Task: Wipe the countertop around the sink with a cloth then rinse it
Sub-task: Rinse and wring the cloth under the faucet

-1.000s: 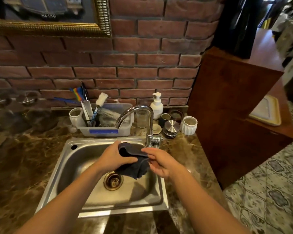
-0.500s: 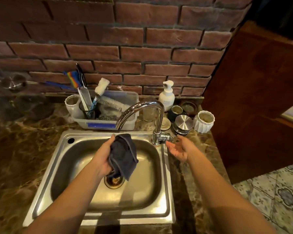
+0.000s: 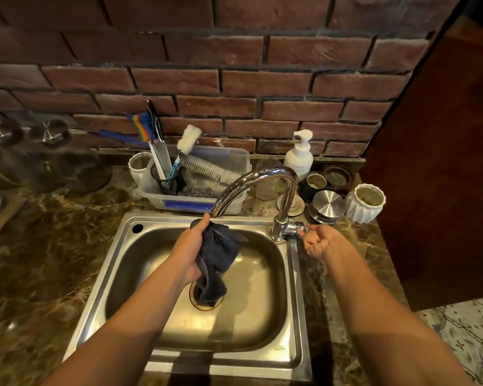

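Cloth is dark, limp and crumpled. Its lower end dangles over the drain inside the sink, and whether it is wet is hard to tell. The left hand grips its bunched upper part with fingers wrapped round it, just under the mouth of the spout. The right hand, fingers curled, pinches the tap handle at the faucet's base. No water shows at the spout. By my reading, wiping the countertop is finished, so 1 of 2 steps is left: the rinse, which can begin once the tap opens.
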### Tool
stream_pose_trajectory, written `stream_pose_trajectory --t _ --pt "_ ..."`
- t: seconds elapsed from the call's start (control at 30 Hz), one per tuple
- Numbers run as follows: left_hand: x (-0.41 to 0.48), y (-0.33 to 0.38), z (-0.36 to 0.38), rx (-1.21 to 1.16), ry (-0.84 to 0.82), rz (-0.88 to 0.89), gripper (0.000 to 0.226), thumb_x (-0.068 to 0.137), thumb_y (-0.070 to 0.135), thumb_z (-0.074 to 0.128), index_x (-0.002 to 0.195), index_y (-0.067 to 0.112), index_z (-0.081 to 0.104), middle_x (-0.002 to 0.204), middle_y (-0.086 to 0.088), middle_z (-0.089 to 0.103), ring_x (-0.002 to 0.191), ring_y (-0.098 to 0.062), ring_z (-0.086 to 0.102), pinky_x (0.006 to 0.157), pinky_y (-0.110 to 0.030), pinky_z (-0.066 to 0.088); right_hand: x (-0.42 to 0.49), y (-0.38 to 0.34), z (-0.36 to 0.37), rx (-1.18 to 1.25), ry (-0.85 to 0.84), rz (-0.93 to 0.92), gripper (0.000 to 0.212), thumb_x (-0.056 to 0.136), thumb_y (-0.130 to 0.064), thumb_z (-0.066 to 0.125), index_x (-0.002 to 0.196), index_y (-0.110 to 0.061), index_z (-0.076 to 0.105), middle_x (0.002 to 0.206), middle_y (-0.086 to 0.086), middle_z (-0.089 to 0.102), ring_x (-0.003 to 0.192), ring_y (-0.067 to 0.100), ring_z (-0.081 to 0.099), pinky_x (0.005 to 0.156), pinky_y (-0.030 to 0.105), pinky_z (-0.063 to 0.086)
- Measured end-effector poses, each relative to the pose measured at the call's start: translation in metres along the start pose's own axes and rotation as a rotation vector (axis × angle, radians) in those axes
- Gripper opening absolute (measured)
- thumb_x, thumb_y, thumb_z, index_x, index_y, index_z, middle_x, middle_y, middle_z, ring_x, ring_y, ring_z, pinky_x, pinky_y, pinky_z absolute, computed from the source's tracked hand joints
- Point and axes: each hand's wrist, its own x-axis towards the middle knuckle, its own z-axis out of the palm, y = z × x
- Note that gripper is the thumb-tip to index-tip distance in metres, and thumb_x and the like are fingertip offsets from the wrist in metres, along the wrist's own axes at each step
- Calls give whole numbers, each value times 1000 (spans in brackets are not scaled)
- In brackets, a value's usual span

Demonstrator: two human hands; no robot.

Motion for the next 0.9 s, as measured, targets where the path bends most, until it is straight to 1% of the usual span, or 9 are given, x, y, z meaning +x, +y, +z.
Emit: stream_pose_trajectory --t 0.1,0.23,0.3,0.4,0.53,0.6,0.67,0.8,0.9 --pt "4 3 -9 -21 -3 4 40 96 45 60 114 10 70 123 -17 70 126 -33 60 115 -43 37 2 -4 -3 -5 18 -15 36 107 -23 40 88 6 51 28 0 22 16 12 18 24 24 14" --pt "4 8 -9 -13 12 31 50 93 47 63 123 8 69 105 -13 73 102 -28 62 96 -40 45 6 -3 -7 4 9 -54 34 108 -27 42 96 4 51 29 -2 23 18 11 18 26 24 15" --pt "2 9 -8 -18 11 25 48 95 46 61 123 8 68 106 -13 74 96 -26 67 92 -40 50 9 11 -7 77 5 -115 44 105 -44 45 98 -1 51 33 -4 26 21 9 20 28 18 11" --pt "0 8 -8 -52 36 -20 47 99 47 53 121 8 69 111 -17 75 102 -31 71 92 -46 55 6 66 -5 133 -55 -211 72 93 -73 39 97 -3 54 64 -1 45 40 7 35 33 16 25" --pt "-12 3 -11 -202 -21 -113 47 104 43 45 110 3 69 101 -23 75 96 -34 68 83 -46 51 3 163 16 60 -147 -107 69 91 -70 50 127 -12 59 119 19 66 91 33 65 69 41 60" --pt "-14 -2 -14 -247 -55 -109 47 105 41 43 106 2 69 98 -23 74 95 -34 66 83 -47 49 2 195 35 -47 -156 -22 60 84 -66 64 122 -20 64 124 20 64 112 44 62 96 58 52" --pt "-15 -6 -19 -310 -58 -112 44 103 38 46 115 2 68 107 -22 72 101 -34 65 93 -48 49 -2 212 50 -176 -127 41 54 81 -66 67 108 -19 64 114 19 62 108 46 57 106 64 41" --pt "-13 -9 -31 -443 -110 -67 53 96 43 59 129 2 64 125 -21 68 120 -33 62 109 -45 44 -7 221 73 -155 -200 86 67 85 -67 59 118 -9 68 117 22 66 109 41 59 95 51 49" --pt "-15 -5 -45 -443 -174 -29 52 94 40 64 125 -2 65 127 -24 66 123 -34 61 110 -49 44 -9 207 88 -226 -220 -39 49 104 -41 43 126 -1 61 102 17 66 92 32 61 78 41 51"
